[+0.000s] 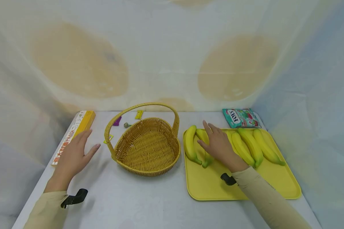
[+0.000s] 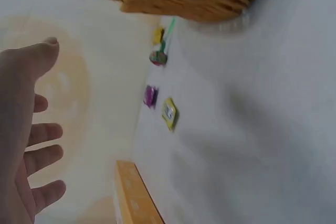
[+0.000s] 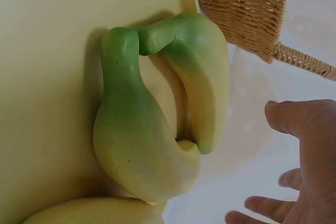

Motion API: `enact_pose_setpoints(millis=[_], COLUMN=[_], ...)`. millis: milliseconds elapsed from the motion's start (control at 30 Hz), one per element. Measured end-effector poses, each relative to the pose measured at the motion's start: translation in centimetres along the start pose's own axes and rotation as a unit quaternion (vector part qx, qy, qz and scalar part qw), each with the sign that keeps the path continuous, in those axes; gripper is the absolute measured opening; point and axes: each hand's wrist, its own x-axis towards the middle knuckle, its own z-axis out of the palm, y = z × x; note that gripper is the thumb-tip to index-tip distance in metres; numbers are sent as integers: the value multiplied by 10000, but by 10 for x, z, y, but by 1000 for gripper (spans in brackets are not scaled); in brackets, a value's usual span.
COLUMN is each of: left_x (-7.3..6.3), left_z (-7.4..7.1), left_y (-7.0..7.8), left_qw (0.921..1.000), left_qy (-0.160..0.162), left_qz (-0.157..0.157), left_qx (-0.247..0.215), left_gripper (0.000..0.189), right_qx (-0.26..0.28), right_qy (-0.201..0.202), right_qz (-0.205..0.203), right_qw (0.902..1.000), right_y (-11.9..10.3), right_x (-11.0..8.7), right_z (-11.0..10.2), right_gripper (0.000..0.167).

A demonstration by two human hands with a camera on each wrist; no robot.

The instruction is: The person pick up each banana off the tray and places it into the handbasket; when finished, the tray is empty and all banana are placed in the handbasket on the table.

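My right hand [image 1: 219, 144] hovers over a yellow tray [image 1: 206, 187], its fingers spread and holding nothing. Below it lie several yellow bananas with green tips; the leftmost banana [image 1: 190, 144] and the banana beside it [image 3: 139, 135] show whole in the right wrist view, apart from the fingers. My left hand [image 1: 74, 154] is raised near a pasta box [image 1: 71, 136], thumb held away from the fingers, with nothing in it. Between the hands stands a wicker basket [image 1: 149, 146] with a tall arched handle; no items show inside.
Behind and left of the basket lie a purple-wrapped candy [image 1: 117, 121], a lollipop [image 1: 127, 125] and two yellow-wrapped candies, one far [image 1: 139, 114] and one near [image 2: 169, 113]. A teal FOX'S candy bag [image 1: 241, 118] rests behind the tray. White curtains surround the table.
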Motion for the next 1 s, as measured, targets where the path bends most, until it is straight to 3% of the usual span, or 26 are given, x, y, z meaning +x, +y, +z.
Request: enact_pose_setpoints(millis=[133, 233, 400, 633, 700, 1000], left_x=[-2, -3, -3, -5, -5, -5], left_z=[-8, -12, -16, -18, -17, -17], left_y=[17, 28, 43, 62, 63, 69], left_qw=[9965, 9875, 9678, 9315, 9247, 9268], left_qy=[84, 308, 479, 222, 203, 530], left_qz=[-211, -78, 352, 691, 704, 601], left_qx=[-802, -1541, -2445, -3564, -3735, -3668], left_gripper=[70, 58, 47, 52, 51, 43], right_qx=[541, 825, 1210, 1411, 1428, 1407], right_qy=[-251, -550, -949, -1213, -1236, -1208], right_qz=[27, 140, 377, 372, 369, 325], right_qw=[9982, 9950, 9874, 9818, 9813, 9821], right_y=[-3, -8, -19, -30, -33, -38], right_x=[-1, -2, -2, 1, 2, 6], right_z=[2, 4, 8, 25, 29, 37], right_gripper=[84, 83, 83, 84, 84, 80])
